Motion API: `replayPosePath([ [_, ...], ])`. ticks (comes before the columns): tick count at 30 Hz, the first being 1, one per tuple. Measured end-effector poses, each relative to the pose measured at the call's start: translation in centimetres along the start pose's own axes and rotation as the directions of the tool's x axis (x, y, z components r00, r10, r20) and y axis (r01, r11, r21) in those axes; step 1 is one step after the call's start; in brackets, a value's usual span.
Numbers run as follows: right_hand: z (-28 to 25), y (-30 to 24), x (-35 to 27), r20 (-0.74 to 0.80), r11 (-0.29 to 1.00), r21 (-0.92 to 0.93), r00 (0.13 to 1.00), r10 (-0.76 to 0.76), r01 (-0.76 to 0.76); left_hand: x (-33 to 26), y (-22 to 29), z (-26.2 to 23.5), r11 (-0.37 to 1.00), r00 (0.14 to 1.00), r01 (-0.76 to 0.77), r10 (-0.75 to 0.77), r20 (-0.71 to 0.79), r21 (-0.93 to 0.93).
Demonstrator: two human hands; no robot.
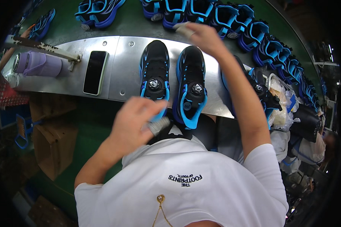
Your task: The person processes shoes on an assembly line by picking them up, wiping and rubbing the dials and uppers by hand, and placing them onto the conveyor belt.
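Two black and blue sneakers lie side by side on the metal bench, toes pointing away from me: the left sneaker (154, 64) and the right sneaker (192, 72). Each has a round dial on its tongue. My left hand (136, 119), blurred, is over the heel of the left sneaker, thumb and forefinger apart; a pale wrap covers one digit. It seems to grip nothing. Stretched forward past the toes, my right hand (202, 36) is close to the row of sneakers (176, 11) at the back. Pale covers sit on its outstretched fingers, and no shoe shows in them.
A phone (96, 72) and a lilac bottle (39, 63) are on the metal bench (119, 49) at left, beside a worn metal bar (45, 47). More sneakers (274, 53) curve along the green surface. Plastic bags (282, 102) sit at right; a cardboard box (55, 145) stands lower left.
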State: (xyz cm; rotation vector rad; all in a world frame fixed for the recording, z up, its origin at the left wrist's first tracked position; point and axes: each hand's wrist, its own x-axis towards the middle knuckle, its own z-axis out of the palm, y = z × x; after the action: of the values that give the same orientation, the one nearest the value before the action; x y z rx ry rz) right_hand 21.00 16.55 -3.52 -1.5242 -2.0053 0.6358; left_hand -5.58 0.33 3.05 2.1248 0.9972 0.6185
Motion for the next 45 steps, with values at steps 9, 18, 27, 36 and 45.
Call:
replayPosePath([
  [9, -2.3, -6.6, -3.1, 0.301, 0.975, 0.215, 0.946, -0.123, 0.059, 2.3, 0.3, 5.7, 0.955, 0.949, -0.015, -0.079, 0.304, 0.295],
  [18, 0.8, -9.6, -8.2, 0.310, 0.948, 0.219, 0.905, -0.290, 0.229, 2.6, 0.8, 5.5, 0.964, 0.900, 0.082, -0.181, 0.396, 0.253],
  [27, 0.0, -10.6, -7.9, 0.402, 0.968, 0.205, 0.889, -0.217, 0.144, 0.4, 1.0, 4.6, 0.983, 0.924, 0.009, -0.079, 0.373, 0.186],
  [36, 0.5, -10.3, -9.6, 0.309, 0.979, 0.130, 0.932, -0.193, 0.159, -1.2, 1.2, 1.2, 0.921, 0.964, 0.262, -0.264, 0.032, -0.287],
  [45, 0.7, -10.0, -10.1, 0.313, 0.964, 0.018, 0.914, -0.258, 0.266, 5.4, -1.7, 0.0, 0.950, 0.978, 0.166, -0.194, 0.083, 0.266],
])
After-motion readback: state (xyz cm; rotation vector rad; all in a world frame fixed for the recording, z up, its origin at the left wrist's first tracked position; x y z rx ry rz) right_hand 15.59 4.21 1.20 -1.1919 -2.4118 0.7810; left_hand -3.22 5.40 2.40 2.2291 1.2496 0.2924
